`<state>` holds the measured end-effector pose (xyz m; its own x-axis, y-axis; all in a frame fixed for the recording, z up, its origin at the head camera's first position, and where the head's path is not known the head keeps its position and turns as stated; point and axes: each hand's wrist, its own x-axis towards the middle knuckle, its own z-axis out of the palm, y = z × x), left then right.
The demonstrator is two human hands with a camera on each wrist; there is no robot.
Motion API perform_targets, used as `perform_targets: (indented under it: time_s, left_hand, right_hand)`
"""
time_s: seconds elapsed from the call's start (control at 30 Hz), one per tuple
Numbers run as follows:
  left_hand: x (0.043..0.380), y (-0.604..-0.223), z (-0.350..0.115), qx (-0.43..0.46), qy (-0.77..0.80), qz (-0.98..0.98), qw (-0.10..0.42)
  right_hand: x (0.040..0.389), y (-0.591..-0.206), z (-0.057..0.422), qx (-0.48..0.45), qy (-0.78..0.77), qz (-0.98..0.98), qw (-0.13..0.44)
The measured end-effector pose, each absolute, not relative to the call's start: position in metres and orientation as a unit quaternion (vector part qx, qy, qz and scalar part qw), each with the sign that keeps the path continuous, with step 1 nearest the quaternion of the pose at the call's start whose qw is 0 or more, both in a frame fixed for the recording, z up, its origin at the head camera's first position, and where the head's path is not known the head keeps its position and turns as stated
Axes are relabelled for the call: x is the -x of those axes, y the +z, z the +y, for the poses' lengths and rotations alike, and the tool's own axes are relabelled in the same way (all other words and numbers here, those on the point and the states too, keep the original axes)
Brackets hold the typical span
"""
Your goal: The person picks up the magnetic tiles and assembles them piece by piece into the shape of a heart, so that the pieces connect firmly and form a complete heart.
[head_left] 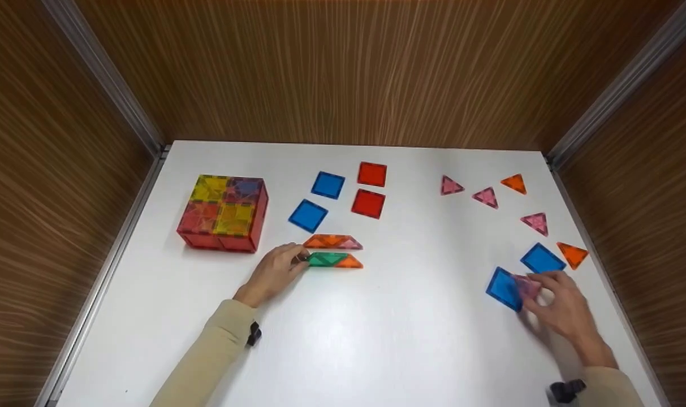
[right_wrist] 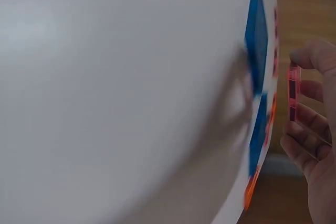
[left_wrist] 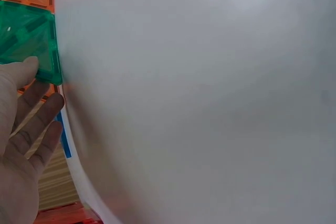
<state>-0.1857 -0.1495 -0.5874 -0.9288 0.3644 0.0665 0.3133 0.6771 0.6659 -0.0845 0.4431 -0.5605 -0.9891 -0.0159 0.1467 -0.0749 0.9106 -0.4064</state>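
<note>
My left hand pinches the left end of a row of green triangle tiles with an orange triangle tile joined on its right. In the left wrist view the thumb lies on the green face and the fingers are behind it. Just beyond runs a second row of orange tiles, with a pink triangle at its right end. Over at the right, my right hand holds a pink triangle tile by its edges. It is raised off the table, overlapping a blue square tile in the head view.
A block of red and yellow tiles stands at the left. Two blue squares and two red squares lie behind the rows. Loose pink triangles, orange triangles and another blue square are at the right. Wooden walls enclose the table.
</note>
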Motion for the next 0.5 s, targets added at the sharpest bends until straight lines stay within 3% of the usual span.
perform_targets:
  time_s: [0.1, 0.5]
  left_hand:
    - [0.186, -0.587, -0.149, -0.177, 0.361, 0.915, 0.043]
    - [0.186, -0.587, -0.15, -0.177, 0.355, 0.917, 0.044]
  right_hand:
    - [0.097, -0.56, 0.406, -0.069, 0.226, -0.969, 0.077]
    - [0.13, -0.564, 0.249, -0.287, 0.253, -0.924, 0.002]
